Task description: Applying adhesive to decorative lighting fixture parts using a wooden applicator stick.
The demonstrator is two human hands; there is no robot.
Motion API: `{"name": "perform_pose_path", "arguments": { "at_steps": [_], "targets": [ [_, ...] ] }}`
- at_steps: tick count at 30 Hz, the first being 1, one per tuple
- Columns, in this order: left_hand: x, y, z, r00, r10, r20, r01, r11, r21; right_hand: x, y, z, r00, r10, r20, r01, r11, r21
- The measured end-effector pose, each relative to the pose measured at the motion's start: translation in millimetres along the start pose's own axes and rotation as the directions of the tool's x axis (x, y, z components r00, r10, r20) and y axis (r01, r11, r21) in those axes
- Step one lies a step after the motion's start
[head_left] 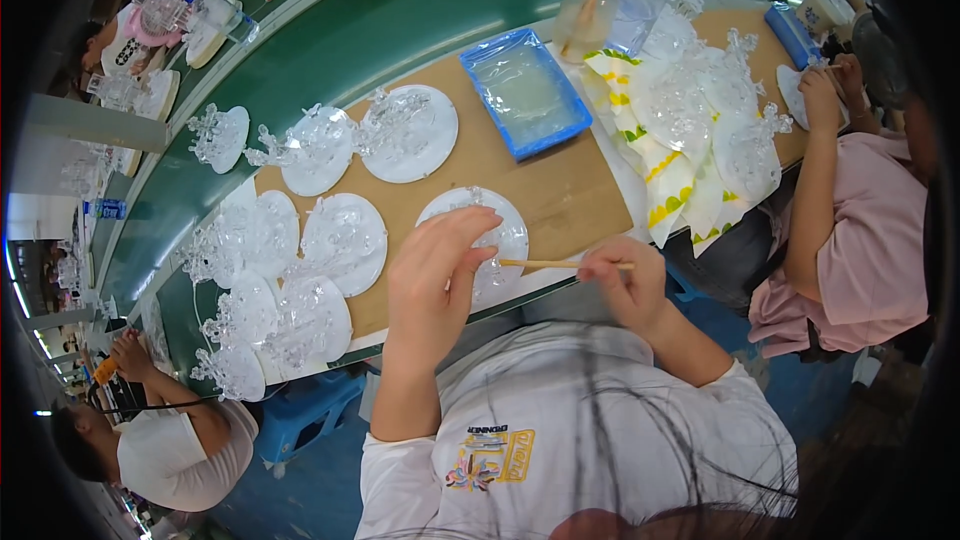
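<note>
At the tabletop's (560, 190) near edge, the left hand (432, 275) pinched a clear ornament (490, 275); the right hand (625, 280) gripped a wooden stick (545, 263).

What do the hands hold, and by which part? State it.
Right hand grips a thin wooden stick by its right end. Left hand holds a clear ornament; where cannot be told.

Bright, even overhead light, prob fluorescents, so barely any shadows on the bench (560, 190). Glare spots on the clear plastic pieces (690, 105) w/ detail washed out. Heavy fisheye: straight edges bend, corners go black. Center is sharp, rim pretty soft. Dark hair strands blur the bottom.
</note>
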State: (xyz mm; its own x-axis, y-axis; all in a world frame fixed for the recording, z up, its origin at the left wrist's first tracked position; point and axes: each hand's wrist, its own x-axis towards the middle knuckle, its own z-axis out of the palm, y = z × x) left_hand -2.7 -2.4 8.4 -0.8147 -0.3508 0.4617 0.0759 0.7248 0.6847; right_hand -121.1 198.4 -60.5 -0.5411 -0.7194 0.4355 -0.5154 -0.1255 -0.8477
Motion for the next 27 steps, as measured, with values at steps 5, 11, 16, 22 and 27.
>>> {"name": "perform_pose_path", "arguments": {
  "at_steps": [5, 11, 16, 22, 27],
  "targets": [
    [0, 2, -3, 0.999, 0.001, 0.051, -0.001, 1.0, 0.012, 7, 4, -17, 0.97, 0.208, -0.123, -0.202, 0.978, 0.06],
    [-2, 8, 1, 0.991, -0.123, 0.052, 0.121, 0.992, 0.044, 36, 16, -5, 0.96, 0.169, -0.222, -0.148, 0.983, 0.108],
    [-3, 0, 6, 0.997, -0.075, 0.006, 0.075, 0.995, 0.069, 12, 31, -18, 0.963, 0.203, -0.175, -0.186, 0.977, 0.108],
    [-11, 8, 2, 0.998, -0.07, 0.001, 0.069, 0.989, 0.128, 12, 11, -20, 0.998, 0.056, -0.014, -0.055, 0.994, 0.095],
    [-8, 54, -60, 0.995, -0.093, 0.036, 0.08, 0.961, 0.266, -3, 15, -40, 0.883, 0.158, -0.443, 0.116, 0.839, 0.532]
  ]
}}
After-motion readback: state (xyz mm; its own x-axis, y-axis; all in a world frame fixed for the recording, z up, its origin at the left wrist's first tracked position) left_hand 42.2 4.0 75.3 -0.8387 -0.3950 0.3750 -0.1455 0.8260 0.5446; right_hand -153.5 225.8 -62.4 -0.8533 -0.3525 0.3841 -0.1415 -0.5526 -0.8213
